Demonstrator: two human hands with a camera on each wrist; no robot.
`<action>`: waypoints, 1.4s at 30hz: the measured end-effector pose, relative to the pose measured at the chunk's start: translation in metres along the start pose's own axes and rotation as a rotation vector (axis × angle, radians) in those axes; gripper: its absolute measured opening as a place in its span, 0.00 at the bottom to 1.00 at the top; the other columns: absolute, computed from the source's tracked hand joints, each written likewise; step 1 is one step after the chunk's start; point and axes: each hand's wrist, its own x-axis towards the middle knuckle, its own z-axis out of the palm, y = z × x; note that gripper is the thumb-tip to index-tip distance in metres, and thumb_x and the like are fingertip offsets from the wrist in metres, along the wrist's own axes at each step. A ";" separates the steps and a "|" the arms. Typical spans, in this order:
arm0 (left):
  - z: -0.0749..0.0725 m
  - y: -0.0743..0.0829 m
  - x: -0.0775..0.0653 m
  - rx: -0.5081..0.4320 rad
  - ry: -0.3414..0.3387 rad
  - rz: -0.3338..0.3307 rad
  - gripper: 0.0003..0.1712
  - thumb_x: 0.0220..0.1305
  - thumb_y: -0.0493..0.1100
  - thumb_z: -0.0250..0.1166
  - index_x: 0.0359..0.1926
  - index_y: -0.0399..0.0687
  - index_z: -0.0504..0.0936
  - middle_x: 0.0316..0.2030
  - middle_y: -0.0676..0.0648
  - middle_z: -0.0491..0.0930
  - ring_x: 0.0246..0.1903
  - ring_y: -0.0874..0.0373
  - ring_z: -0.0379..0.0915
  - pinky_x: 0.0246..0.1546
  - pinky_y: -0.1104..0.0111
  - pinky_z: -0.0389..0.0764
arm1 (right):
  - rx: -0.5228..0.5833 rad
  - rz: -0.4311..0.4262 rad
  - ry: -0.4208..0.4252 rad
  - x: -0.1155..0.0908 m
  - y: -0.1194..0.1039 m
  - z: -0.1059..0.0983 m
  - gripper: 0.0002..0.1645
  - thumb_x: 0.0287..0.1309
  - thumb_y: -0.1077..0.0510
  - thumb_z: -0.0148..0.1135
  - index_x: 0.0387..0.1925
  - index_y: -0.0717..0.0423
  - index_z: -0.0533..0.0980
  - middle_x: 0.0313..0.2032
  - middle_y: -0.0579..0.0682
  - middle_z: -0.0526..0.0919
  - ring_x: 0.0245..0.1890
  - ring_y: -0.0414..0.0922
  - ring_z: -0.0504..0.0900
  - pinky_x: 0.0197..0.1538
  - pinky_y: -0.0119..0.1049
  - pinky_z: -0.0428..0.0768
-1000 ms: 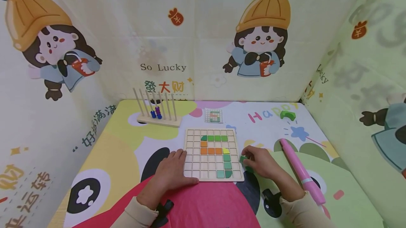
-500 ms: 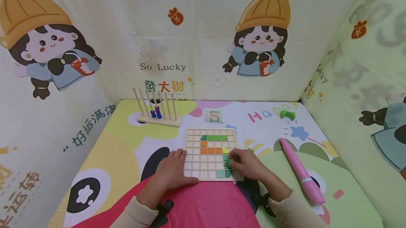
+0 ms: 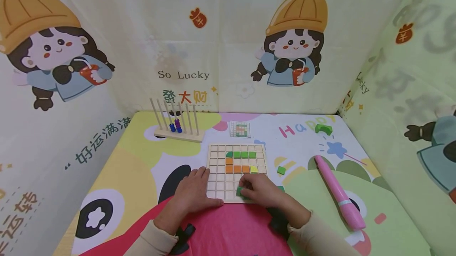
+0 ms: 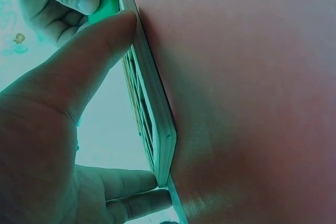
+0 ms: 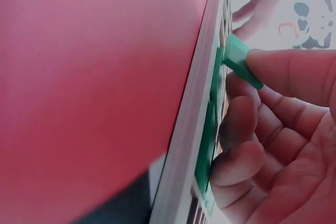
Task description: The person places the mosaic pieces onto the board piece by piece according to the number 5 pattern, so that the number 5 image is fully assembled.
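A wooden grid board (image 3: 218,184) lies in front of me in the head view, with green tiles (image 3: 240,154), orange tiles (image 3: 237,169) and a yellow tile (image 3: 253,169) in its cells. My left hand (image 3: 194,190) touches the board's near-left corner, fingers fairly straight along the left side and thumb on the front edge. My right hand (image 3: 261,189) pinches a green tile (image 5: 239,59) between thumb and finger, tilted close over the bottom row. It hides the board's lower right in the head view. Beneath that hand, green tiles (image 5: 206,140) show in the right wrist view.
A loose green tile (image 3: 281,170) lies right of the board, and another green piece (image 3: 281,188) shows beside the right wrist. Behind the board are a pattern card (image 3: 240,129) and a wooden bead rack (image 3: 179,135). A pink pen-shaped stick (image 3: 336,190) and green arch block (image 3: 323,129) lie at right.
My right hand has moved left from beside the board to over its bottom row, bringing a green tile. The left hand stays at the corner.
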 end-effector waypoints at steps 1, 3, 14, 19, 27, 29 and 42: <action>0.000 0.000 0.000 0.002 -0.001 0.000 0.67 0.41 0.78 0.75 0.73 0.41 0.68 0.67 0.42 0.72 0.62 0.45 0.70 0.58 0.48 0.79 | -0.006 0.000 -0.001 0.001 -0.001 0.001 0.04 0.63 0.63 0.68 0.35 0.51 0.80 0.25 0.38 0.78 0.26 0.31 0.73 0.34 0.30 0.75; 0.000 0.000 0.000 0.001 0.002 0.004 0.67 0.41 0.78 0.75 0.72 0.40 0.69 0.66 0.42 0.73 0.62 0.45 0.70 0.58 0.48 0.80 | -0.020 0.005 -0.006 0.002 -0.003 0.003 0.05 0.63 0.63 0.68 0.35 0.51 0.80 0.25 0.38 0.78 0.27 0.31 0.73 0.35 0.30 0.76; -0.002 0.000 -0.001 0.004 0.000 0.002 0.67 0.40 0.78 0.75 0.72 0.40 0.69 0.66 0.42 0.73 0.62 0.45 0.70 0.57 0.48 0.80 | -0.163 0.069 -0.014 0.004 -0.012 0.008 0.05 0.61 0.58 0.70 0.32 0.45 0.80 0.25 0.35 0.77 0.28 0.34 0.73 0.34 0.32 0.76; -0.002 0.000 -0.001 0.000 0.001 -0.001 0.67 0.40 0.78 0.75 0.72 0.40 0.69 0.66 0.42 0.73 0.62 0.45 0.70 0.58 0.48 0.80 | -0.222 0.064 -0.001 0.002 -0.014 0.011 0.04 0.60 0.57 0.71 0.33 0.45 0.82 0.29 0.37 0.77 0.31 0.35 0.74 0.36 0.35 0.77; -0.002 0.001 -0.001 0.010 0.016 -0.001 0.68 0.40 0.79 0.75 0.72 0.39 0.68 0.66 0.41 0.73 0.61 0.44 0.71 0.56 0.48 0.81 | -0.280 0.064 0.002 0.001 -0.015 0.013 0.04 0.61 0.56 0.72 0.34 0.46 0.82 0.29 0.38 0.76 0.31 0.34 0.73 0.36 0.36 0.77; -0.002 0.001 -0.001 0.007 0.015 0.000 0.67 0.41 0.79 0.75 0.72 0.39 0.68 0.66 0.41 0.73 0.62 0.44 0.71 0.56 0.48 0.81 | -0.273 0.066 0.003 0.000 -0.015 0.012 0.05 0.60 0.56 0.72 0.35 0.46 0.82 0.29 0.37 0.77 0.31 0.34 0.73 0.36 0.36 0.77; -0.003 0.003 -0.001 -0.003 -0.012 -0.012 0.67 0.40 0.77 0.76 0.73 0.41 0.68 0.68 0.41 0.72 0.64 0.44 0.70 0.58 0.47 0.80 | -0.199 0.144 0.039 -0.015 0.001 -0.011 0.07 0.61 0.57 0.69 0.41 0.48 0.82 0.23 0.36 0.73 0.26 0.34 0.72 0.32 0.32 0.73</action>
